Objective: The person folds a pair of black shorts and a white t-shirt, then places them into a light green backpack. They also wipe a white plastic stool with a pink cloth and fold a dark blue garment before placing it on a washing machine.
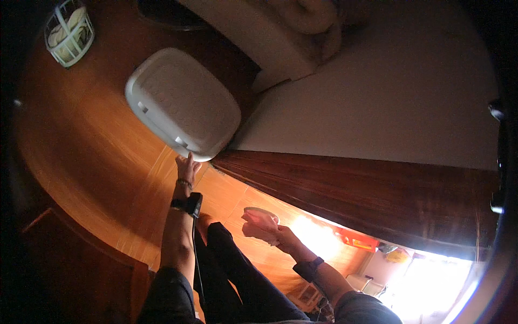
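Observation:
My left hand (187, 166) reaches forward to the near corner of a pale plastic storage box with a lid (184, 97), its fingers at the rim by a latch. The fingers look partly spread; whether they grip the rim cannot be told. The box stands on the wooden floor (109, 141), by the wall corner. My right hand (286, 239) holds a crumpled pink cloth (260, 225) over the floor, to the right of my knees.
A white plastic basket (69, 36) with pale cloth inside stands at the upper left. A dark wooden panel (364, 190) runs along the right, beside a pale surface (364, 113). An orange-red crate (356, 239) lies at the lower right, near a bright opening.

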A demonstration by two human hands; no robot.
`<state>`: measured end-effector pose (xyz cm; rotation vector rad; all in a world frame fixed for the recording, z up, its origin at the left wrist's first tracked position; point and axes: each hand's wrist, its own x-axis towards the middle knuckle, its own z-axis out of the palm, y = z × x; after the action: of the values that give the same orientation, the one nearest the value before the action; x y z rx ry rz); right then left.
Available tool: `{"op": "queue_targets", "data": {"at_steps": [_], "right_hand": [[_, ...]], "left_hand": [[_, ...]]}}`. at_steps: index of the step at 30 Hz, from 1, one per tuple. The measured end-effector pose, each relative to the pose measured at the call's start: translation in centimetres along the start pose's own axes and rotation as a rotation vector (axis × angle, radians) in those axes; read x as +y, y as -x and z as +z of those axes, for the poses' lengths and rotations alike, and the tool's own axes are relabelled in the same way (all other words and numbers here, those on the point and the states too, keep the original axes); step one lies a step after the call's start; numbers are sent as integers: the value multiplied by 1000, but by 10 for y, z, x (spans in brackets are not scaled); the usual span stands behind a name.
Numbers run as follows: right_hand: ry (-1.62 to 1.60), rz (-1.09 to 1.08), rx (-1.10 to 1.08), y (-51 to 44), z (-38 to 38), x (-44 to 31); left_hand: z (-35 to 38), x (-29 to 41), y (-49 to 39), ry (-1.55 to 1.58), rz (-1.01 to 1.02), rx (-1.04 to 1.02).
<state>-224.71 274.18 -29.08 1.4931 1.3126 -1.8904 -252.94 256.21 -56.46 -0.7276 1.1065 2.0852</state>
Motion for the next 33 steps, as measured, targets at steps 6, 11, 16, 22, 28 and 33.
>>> {"op": "queue_targets", "data": {"at_steps": [6, 11, 16, 22, 28, 33], "right_hand": [[26, -25, 21, 65, 12, 2], [165, -286, 203, 146, 14, -19], [5, -552, 338, 238, -8, -47], [-221, -548, 432, 336, -121, -52], [-331, -749, 524, 383, -207, -52], [-797, -935, 197, 423, -340, -22]], "left_hand": [[-15, -30, 141, -505, 18, -91], [48, -3, 303, -552, 189, -90], [161, 67, 417, -817, 286, -531], [339, 67, 540, -1109, 434, -992], [482, -18, 583, -1326, 738, -1516], [575, -167, 620, -1537, 349, -1550]]}}
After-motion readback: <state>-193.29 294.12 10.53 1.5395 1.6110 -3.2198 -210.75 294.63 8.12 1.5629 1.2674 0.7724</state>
